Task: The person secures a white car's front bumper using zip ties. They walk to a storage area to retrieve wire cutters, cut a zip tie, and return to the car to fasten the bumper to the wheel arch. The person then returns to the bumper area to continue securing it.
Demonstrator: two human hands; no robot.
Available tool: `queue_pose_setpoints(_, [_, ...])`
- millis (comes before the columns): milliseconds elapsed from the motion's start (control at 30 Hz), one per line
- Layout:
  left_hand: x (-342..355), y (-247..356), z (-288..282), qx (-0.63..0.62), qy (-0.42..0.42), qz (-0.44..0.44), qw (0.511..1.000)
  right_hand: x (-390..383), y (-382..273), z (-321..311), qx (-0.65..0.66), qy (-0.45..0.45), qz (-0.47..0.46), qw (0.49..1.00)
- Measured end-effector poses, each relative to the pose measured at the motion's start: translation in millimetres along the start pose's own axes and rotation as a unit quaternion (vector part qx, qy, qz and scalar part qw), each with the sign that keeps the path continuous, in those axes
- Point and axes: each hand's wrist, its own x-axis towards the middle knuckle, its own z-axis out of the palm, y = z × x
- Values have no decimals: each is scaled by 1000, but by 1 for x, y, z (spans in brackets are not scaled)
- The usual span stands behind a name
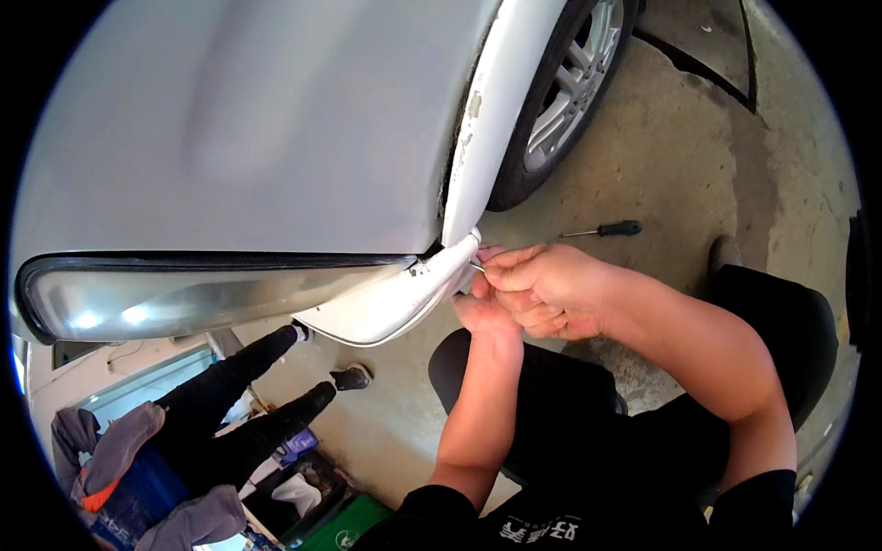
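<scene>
My right hand (pixel 542 289) is closed in a pinch on a thin metal rod (pixel 478 267), its end at the corner of the white bumper (pixel 367 317). My left hand (pixel 487 312) is just below it, fingers curled up against the bumper's edge and partly hidden by my right hand; what they grip I cannot make out. The bumper corner meets the white fender (pixel 464 147), which has chipped paint, beside the long headlight (pixel 202 292) and the silver hood (pixel 257 110).
A wheel (pixel 565 92) is beyond the fender. A screwdriver (pixel 616 229) lies on the concrete floor (pixel 680 156). Another person's legs (pixel 239 376) and grey sleeves (pixel 197 523) are at the lower left, near a black bin (pixel 276 500) and a green container (pixel 340 523).
</scene>
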Motion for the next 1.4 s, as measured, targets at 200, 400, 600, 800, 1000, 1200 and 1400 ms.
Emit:
queue_pose_setpoints(200, [-10, 0, -7, 144, 91, 69, 983, -21, -27, 11, -483, 93, -168, 854])
queue_pose_setpoints(400, [-1, -5, -1, 123, 143, 75, 979, -23, -38, -5, -394, 54, -108, 911])
queue_pose_setpoints(600, [0, -1, -5, 80, 74, 8, 994, -45, -27, -12, -170, 79, -179, 966])
queue_pose_setpoints(800, [-1, -10, 20, -98, 92, -20, 991, -44, -12, -21, -206, 67, -168, 962])
queue_pose_setpoints(1000, [1, -5, 17, -42, 121, 5, 992, -43, -10, -12, -191, 111, -186, 957])
queue_pose_setpoints(1200, [1, -5, 17, -120, 58, -73, 988, -48, 5, -10, -43, 109, -200, 973])
queue_pose_setpoints(1400, [0, -7, 31, -188, 99, -59, 975, -50, -7, -15, -144, 81, -108, 980])
